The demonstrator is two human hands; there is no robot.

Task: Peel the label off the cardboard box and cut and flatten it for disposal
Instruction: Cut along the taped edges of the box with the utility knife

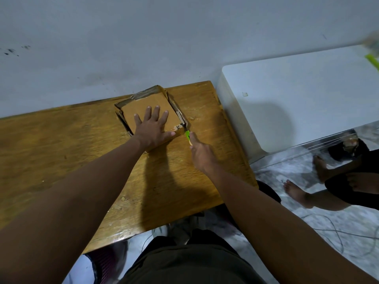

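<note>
We press shallow brown cardboard box point(150, 111) flat on far end of worn wooden table point(82, 152), near wall. Our left hand point(152, 128) lies on it with fingers spread straight. Our right hand point(200, 151) grips green-handled cutter point(187, 136), tip at box's near right corner. Label seems mostly peeled; small white scrap point(178, 127) remains. We judge cutting underway: walls standing, flattening left.

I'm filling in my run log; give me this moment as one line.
left hand: flat, pressing brown cardboard box | right hand: gripping green-handled cutter at box's right edge | surface: wooden table
</note>
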